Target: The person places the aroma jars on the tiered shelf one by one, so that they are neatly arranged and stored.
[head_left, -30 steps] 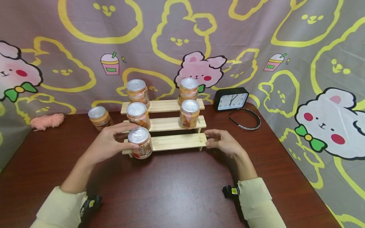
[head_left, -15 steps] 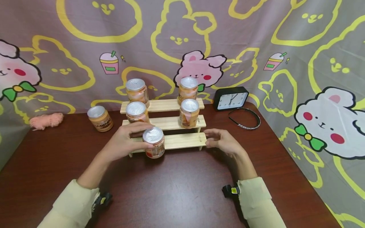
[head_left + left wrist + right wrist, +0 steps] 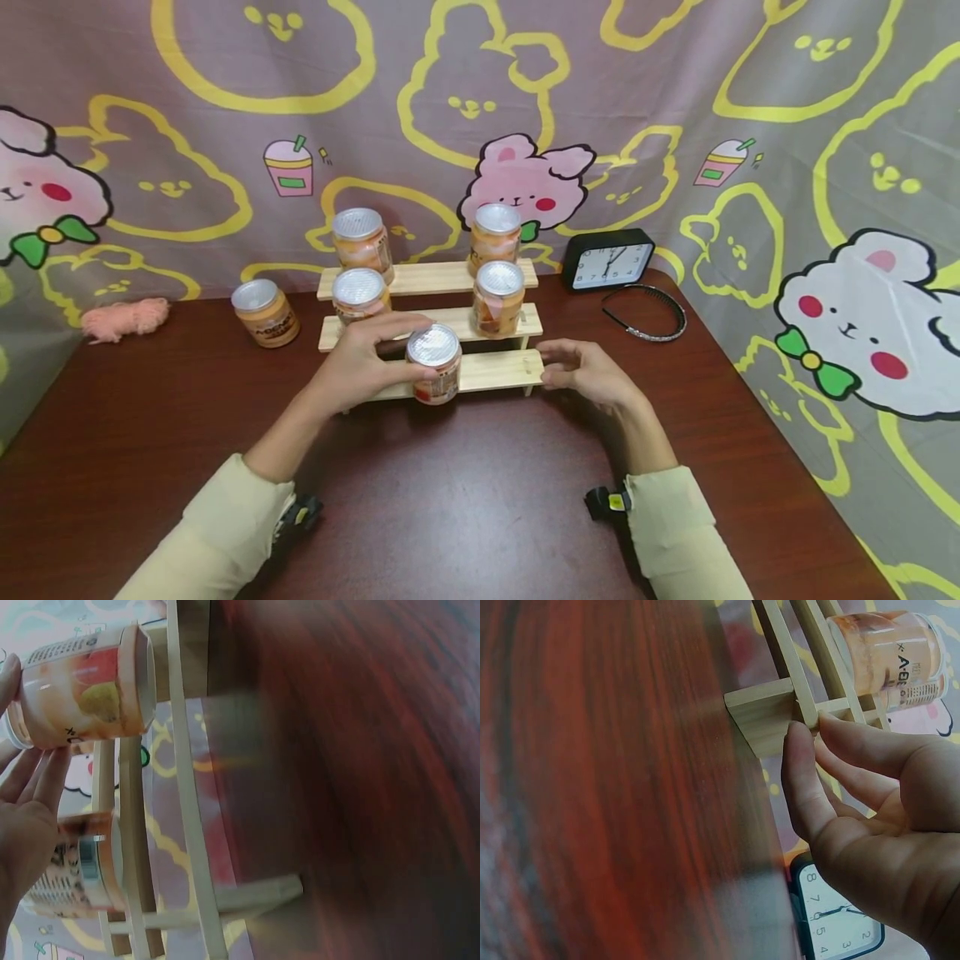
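My left hand (image 3: 358,357) grips an orange-labelled can (image 3: 442,385) with a silver lid, fingers behind it and thumb in front. It is upright at the middle of the lowest step of a three-step wooden rack (image 3: 497,371). In the left wrist view the base of the can (image 3: 97,690) is right by the step's edge. At the rack's right end, my right hand (image 3: 594,379) pinches the tip of the lowest step; the right wrist view shows the thumb and fingertips (image 3: 799,735) there. Two similar cans stand on the top step and two on the middle one.
Left of the rack another such can (image 3: 266,315) stands on the dark wood table (image 3: 450,500), with a pink yarn bundle (image 3: 126,319) farther left. A black clock (image 3: 607,261) and a headband (image 3: 648,321) lie to the right. Patterned cloth (image 3: 420,100) hangs behind.
My left hand has carried the gripped can rightward, from the left end of the lowest step to its middle. My right hand has stayed at the step's right end.
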`<move>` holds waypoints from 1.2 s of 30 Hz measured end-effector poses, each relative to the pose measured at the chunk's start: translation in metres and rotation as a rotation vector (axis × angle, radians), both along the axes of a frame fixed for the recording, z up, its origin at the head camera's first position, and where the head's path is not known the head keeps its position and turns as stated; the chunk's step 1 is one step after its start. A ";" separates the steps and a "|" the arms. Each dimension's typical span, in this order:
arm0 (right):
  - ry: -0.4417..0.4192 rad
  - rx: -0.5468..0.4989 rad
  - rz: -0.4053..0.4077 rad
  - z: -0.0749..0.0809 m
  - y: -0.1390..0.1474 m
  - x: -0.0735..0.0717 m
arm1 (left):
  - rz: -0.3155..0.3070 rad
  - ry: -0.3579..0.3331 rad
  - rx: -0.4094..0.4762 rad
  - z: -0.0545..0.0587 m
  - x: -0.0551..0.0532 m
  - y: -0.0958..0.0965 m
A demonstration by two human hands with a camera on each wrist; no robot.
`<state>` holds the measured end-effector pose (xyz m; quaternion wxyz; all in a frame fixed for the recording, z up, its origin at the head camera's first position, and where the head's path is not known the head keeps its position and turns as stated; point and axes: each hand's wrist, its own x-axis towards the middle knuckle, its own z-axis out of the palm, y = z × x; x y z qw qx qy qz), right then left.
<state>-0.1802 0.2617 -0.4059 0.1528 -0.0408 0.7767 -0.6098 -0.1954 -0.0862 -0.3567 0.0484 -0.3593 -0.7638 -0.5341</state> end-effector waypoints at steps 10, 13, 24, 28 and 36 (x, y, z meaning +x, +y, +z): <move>-0.001 0.002 0.003 -0.002 0.000 0.000 | 0.011 -0.022 0.056 -0.002 0.002 0.026; 0.001 -0.005 0.005 -0.003 0.000 0.001 | 0.017 -0.012 0.065 -0.005 0.002 0.033; 0.009 -0.020 0.013 -0.002 0.001 0.001 | 0.028 0.000 0.088 -0.010 0.002 0.054; 0.007 -0.018 0.014 -0.001 0.001 0.001 | 0.021 -0.019 0.119 -0.011 0.002 0.061; 0.007 -0.012 0.021 -0.002 0.001 0.000 | 0.065 0.006 0.171 -0.017 0.003 0.076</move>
